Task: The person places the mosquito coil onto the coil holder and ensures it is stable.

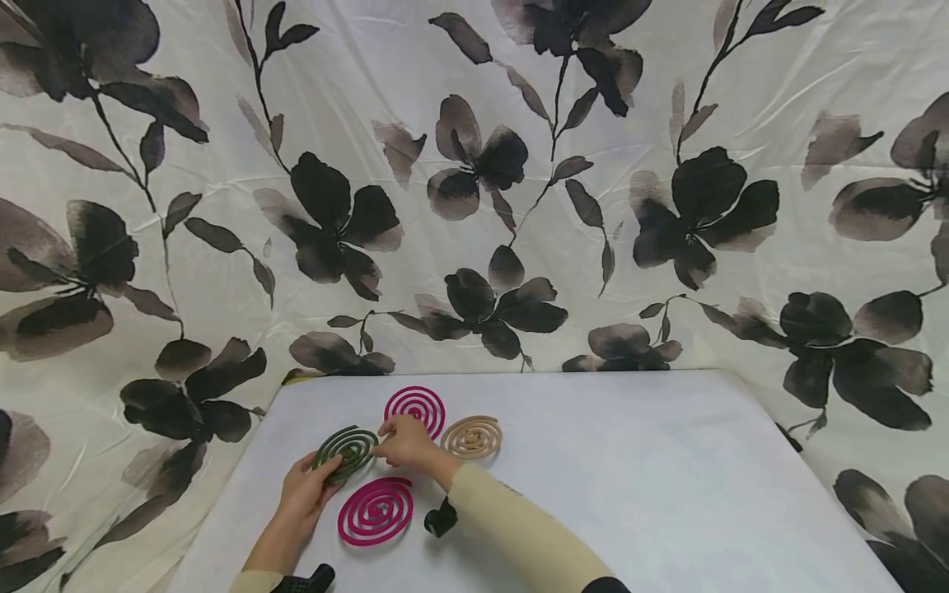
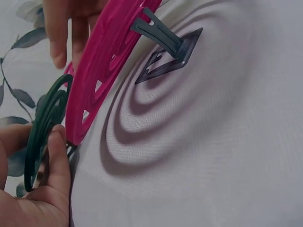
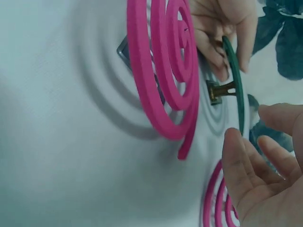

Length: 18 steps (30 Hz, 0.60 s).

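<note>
My left hand [image 1: 298, 494] pinches the near left edge of a green mosquito coil [image 2: 40, 127] between thumb and fingers. In the right wrist view this coil [image 3: 240, 101] stands edge-on above a small brass-coloured stand [image 3: 215, 92]. At the coil's right side is my right hand [image 1: 409, 446], thumb and fingers spread apart around its edge without gripping. Closer to me, a pink mosquito coil [image 3: 142, 71] sits raised on a dark metal stand [image 2: 182, 52]. Another pink coil [image 1: 437, 412] lies behind my right hand, partly covered by it.
A tan mosquito coil [image 1: 493, 436] lies to the right of my right hand. The white table [image 1: 667, 478] stretches out to the right. Behind it hangs a white cloth [image 1: 608, 313] printed with dark flowers. Black wrist cameras [image 1: 441, 519] ride on both forearms.
</note>
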{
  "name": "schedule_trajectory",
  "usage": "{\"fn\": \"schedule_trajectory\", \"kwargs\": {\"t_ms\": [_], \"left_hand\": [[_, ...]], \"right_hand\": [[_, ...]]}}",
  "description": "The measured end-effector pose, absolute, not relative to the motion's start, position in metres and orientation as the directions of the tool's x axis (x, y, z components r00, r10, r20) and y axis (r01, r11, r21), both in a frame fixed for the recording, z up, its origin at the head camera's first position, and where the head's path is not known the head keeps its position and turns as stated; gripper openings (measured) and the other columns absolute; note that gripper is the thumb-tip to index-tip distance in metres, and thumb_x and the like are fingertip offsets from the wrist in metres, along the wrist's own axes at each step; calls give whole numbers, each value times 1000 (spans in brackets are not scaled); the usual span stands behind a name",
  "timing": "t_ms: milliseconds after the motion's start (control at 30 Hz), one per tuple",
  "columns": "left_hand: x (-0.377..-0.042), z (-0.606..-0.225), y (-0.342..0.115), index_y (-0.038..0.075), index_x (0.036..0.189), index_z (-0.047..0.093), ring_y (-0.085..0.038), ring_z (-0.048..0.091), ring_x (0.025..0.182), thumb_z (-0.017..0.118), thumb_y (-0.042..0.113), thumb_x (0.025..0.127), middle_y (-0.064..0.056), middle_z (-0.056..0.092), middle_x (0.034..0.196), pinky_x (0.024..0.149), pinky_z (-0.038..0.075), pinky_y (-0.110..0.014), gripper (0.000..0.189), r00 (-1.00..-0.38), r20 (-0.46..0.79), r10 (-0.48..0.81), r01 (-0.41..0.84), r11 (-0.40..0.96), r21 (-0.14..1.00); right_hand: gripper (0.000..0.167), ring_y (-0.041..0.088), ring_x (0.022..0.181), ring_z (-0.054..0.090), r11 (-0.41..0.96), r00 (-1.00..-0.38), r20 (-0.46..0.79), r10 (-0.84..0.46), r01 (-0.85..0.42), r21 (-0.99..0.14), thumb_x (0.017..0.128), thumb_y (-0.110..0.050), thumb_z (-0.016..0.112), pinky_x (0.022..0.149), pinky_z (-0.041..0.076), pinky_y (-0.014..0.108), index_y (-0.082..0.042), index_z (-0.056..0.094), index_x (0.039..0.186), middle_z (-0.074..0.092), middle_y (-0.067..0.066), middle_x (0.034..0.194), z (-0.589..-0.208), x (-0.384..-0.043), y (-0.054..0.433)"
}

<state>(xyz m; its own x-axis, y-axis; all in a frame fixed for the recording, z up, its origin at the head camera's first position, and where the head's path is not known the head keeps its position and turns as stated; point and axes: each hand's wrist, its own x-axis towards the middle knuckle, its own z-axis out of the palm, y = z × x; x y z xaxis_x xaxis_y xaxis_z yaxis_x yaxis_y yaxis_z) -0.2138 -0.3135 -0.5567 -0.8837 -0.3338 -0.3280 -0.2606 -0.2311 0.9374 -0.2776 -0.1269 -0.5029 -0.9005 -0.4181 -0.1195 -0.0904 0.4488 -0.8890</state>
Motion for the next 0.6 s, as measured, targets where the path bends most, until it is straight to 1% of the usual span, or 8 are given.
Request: {"fn": "schedule_trajectory", "kwargs": {"t_ms": [100,200,300,367,433,533,600], "left_hand": [[-212,-556,-314,-1,153,-2,-6,62,86,64,15,94,-33,23,148,88,52,-30,90,-885,-333,-324,-260,-246,934],[-207,-553,-315,2,153,-7,-7,63,86,61,15,96,-34,19,150,89,51,-31,90,-888,-341,-309,-259,-278,925],[-203,-549,-315,4,153,-10,-9,64,86,57,14,98,-33,18,150,90,51,-32,88,-888,-354,-295,-264,-304,916],[-200,-546,-315,3,153,-11,-10,66,85,55,14,99,-33,22,148,90,51,-31,86,-885,-360,-295,-275,-293,916],[-197,-544,-315,1,152,-12,-11,67,84,54,14,99,-32,29,142,89,52,-30,85,-884,-364,-294,-285,-277,917],[-193,-543,-316,-2,151,-12,-13,68,83,53,13,99,-28,43,130,86,53,-28,84,-888,-360,-287,-304,-221,927],[-190,-541,-318,-5,150,-10,-13,68,83,53,13,99,-24,50,121,84,54,-27,83,-890,-353,-287,-317,-164,934]], "right_hand": [[24,10,54,58,437,-881,-98,-462,-130,-890,83,-10,76,50,50,21,-2,65,103,58,-1,72,-498,-276,-116],[23,8,53,58,426,-862,-54,-503,-193,-884,83,-8,75,50,50,21,0,66,102,59,-3,71,-494,-275,-107],[20,6,52,58,424,-839,8,-544,-283,-860,83,-8,75,49,49,19,1,66,99,59,-4,69,-488,-274,-95],[19,5,53,57,426,-820,50,-570,-347,-835,84,-9,75,49,48,18,1,67,98,58,-5,68,-484,-274,-84],[17,4,54,57,429,-800,73,-595,-393,-813,85,-11,74,50,47,18,0,67,97,59,-5,69,-479,-273,-72],[17,5,59,57,433,-783,76,-618,-419,-798,87,-12,73,52,49,19,-1,66,99,59,-5,72,-472,-271,-53],[16,5,61,57,444,-777,74,-626,-433,-785,88,-13,72,54,50,20,-3,66,99,60,-6,75,-468,-268,-41]]}}
